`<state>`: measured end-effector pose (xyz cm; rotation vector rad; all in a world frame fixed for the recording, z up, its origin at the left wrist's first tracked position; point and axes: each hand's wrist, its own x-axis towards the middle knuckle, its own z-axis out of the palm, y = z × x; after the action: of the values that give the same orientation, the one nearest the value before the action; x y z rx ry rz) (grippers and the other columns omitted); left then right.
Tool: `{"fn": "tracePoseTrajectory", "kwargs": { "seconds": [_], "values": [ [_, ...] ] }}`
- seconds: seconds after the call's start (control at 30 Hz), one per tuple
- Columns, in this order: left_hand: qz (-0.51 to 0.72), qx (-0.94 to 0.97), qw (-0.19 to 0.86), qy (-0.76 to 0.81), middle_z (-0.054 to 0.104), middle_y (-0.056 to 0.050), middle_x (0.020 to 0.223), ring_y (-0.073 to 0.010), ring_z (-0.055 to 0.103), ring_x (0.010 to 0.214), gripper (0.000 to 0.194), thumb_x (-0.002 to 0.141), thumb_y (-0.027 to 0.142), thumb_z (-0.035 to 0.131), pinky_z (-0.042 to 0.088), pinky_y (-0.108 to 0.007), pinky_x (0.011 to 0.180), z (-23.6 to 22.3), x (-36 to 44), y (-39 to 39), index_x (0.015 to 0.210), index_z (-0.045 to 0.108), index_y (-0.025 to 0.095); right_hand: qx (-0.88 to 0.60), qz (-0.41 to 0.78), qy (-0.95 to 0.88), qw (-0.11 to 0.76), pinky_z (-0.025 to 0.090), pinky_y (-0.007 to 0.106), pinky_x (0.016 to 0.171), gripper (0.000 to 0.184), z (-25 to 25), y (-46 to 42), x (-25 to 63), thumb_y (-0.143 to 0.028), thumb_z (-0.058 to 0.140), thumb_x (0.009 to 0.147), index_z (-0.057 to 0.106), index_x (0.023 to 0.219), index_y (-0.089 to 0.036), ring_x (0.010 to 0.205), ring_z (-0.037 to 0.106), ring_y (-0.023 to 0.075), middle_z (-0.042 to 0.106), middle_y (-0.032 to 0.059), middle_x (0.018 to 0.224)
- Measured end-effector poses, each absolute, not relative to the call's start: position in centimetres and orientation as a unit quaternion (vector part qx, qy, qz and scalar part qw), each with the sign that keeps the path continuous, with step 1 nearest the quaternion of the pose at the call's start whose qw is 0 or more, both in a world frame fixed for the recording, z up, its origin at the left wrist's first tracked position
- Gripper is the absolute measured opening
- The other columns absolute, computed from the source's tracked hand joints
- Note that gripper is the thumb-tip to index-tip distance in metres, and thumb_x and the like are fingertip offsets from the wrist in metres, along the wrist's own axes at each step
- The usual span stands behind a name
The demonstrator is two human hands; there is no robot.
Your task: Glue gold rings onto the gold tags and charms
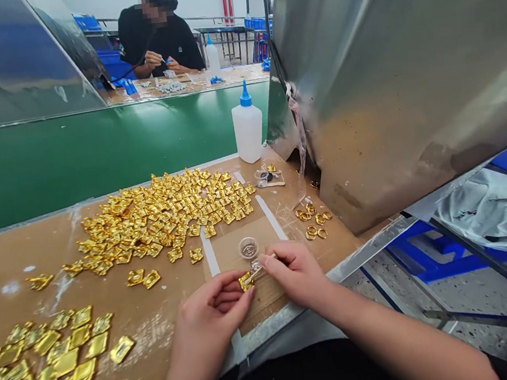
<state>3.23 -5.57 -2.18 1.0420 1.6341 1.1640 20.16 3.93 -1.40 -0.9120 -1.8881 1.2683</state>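
Observation:
My left hand (221, 306) pinches a small gold metal piece (246, 281) between thumb and fingers, above the front edge of the table. In my right hand (292, 271) is a thin light-coloured stick (257, 271), its tip at the gold piece; whether they touch I cannot tell. Just beyond both hands sits a small clear round cup (248, 248) on a cardboard sheet (223, 248). A big heap of similar gold pieces (160, 216) spreads behind and left of my hands. More gold pieces (65, 362), flat and closely grouped, lie at the near left.
A white squeeze bottle (248, 129) with a blue nozzle stands at the table's back. Several gold rings (315, 219) lie at the right, beside a large metal panel (397, 88). Across the green surface (93, 147) a co-worker (163, 38) sits handling small items.

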Motion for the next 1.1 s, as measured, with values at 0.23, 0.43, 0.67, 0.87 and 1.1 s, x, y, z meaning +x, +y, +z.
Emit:
{"fn": "tracePoseTrajectory", "kwargs": {
  "seconds": [0.23,0.43,0.67,0.87,1.1],
  "values": [
    [0.465,0.408,0.438,0.651,0.083,-0.002,0.082,-0.0193,0.079,0.07,0.029,0.075,0.031,0.082,0.068,-0.028,0.071,-2.1,3.3,-5.6,0.102,0.079,0.02,-0.331,0.47,-0.75,0.327,0.027,0.026,0.058,0.04,-1.7,4.2,20.0,-0.031,0.055,0.097,0.04,0.062,-0.02,0.058,0.037,0.0105,0.038,-0.0057,0.06],
    [0.462,0.412,0.424,0.661,0.082,-0.003,0.08,-0.0183,0.077,0.068,0.03,0.077,0.032,0.082,0.067,-0.027,0.069,-2.0,3.4,-5.7,0.103,0.079,0.019,-0.337,0.439,-0.763,0.333,0.026,0.026,0.058,0.04,-1.7,3.9,20.0,-0.028,0.056,0.096,0.038,0.062,-0.02,0.058,0.037,0.0105,0.038,-0.0057,0.06],
    [0.46,0.442,0.386,0.666,0.078,-0.001,0.075,-0.0162,0.072,0.062,0.026,0.079,0.03,0.079,0.063,-0.025,0.061,-1.4,3.5,-5.7,0.102,0.079,0.02,-0.339,0.399,-0.765,0.375,0.028,0.026,0.058,0.039,-1.1,4.1,20.3,-0.027,0.055,0.098,0.039,0.063,-0.021,0.057,0.038,0.0108,0.038,-0.0053,0.061],
    [0.479,0.438,0.384,0.656,0.077,0.0,0.082,-0.015,0.073,0.07,0.028,0.084,0.03,0.079,0.061,-0.022,0.066,-1.5,3.4,-5.9,0.11,0.079,0.023,-0.347,0.294,-0.822,0.343,0.024,0.028,0.06,0.04,0.0,6.3,19.9,-0.023,0.054,0.1,0.034,0.066,-0.02,0.061,0.038,0.011,0.039,-0.0051,0.065],
    [0.482,0.408,0.41,0.659,0.081,-0.001,0.086,-0.0161,0.075,0.073,0.032,0.082,0.033,0.082,0.063,-0.024,0.072,-1.9,3.3,-5.8,0.112,0.079,0.023,-0.364,0.327,-0.8,0.347,0.024,0.027,0.059,0.04,-0.8,6.5,19.7,-0.026,0.055,0.099,0.036,0.064,-0.02,0.06,0.038,0.011,0.039,-0.0054,0.062]
  ]
}}
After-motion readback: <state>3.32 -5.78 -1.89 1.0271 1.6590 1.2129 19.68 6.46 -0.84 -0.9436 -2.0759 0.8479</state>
